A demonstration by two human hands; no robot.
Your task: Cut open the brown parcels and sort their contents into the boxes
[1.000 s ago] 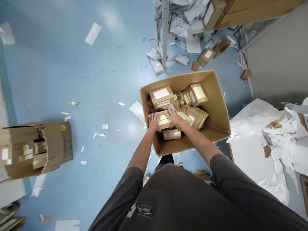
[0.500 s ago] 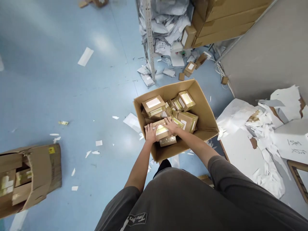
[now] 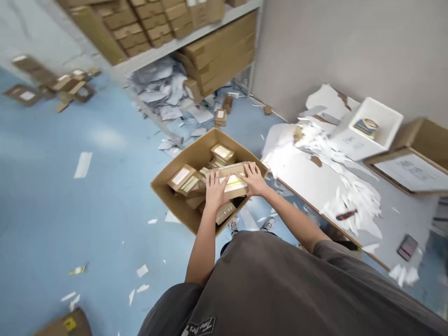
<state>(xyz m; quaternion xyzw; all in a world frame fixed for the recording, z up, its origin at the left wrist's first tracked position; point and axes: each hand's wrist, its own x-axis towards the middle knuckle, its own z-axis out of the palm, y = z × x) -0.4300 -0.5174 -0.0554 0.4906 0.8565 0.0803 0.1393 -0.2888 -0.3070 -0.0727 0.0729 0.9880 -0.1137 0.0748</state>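
Note:
Between my two hands is a small cardboard box (image 3: pixel 235 183) with a white label and yellowish tape, raised over a large open carton (image 3: pixel 182 212). My left hand (image 3: pixel 215 189) grips its left end, and my right hand (image 3: pixel 254 179) grips the right end. Inside the carton lie several other taped boxes, among them a labelled box (image 3: pixel 182 177) at the left and a labelled box (image 3: pixel 222 152) toward the far corner. A tape-covered box (image 3: pixel 225 212) shows below the held one. My fingers' undersides are hidden.
At right a table (image 3: pixel 297 172) carries torn white paper, a white foam box (image 3: pixel 364 130), a red-and-black tool (image 3: pixel 346 215) and a phone (image 3: pixel 408 247). Shelving (image 3: pixel 150 58) with stacked boxes stands ahead. Paper scraps and loose boxes (image 3: pixel 70 88) lie on the blue floor (image 3: pixel 105 210).
The small box has come up out of the carton in both hands. My view has swung right, bringing more of the table into sight, and the carton appears farther left.

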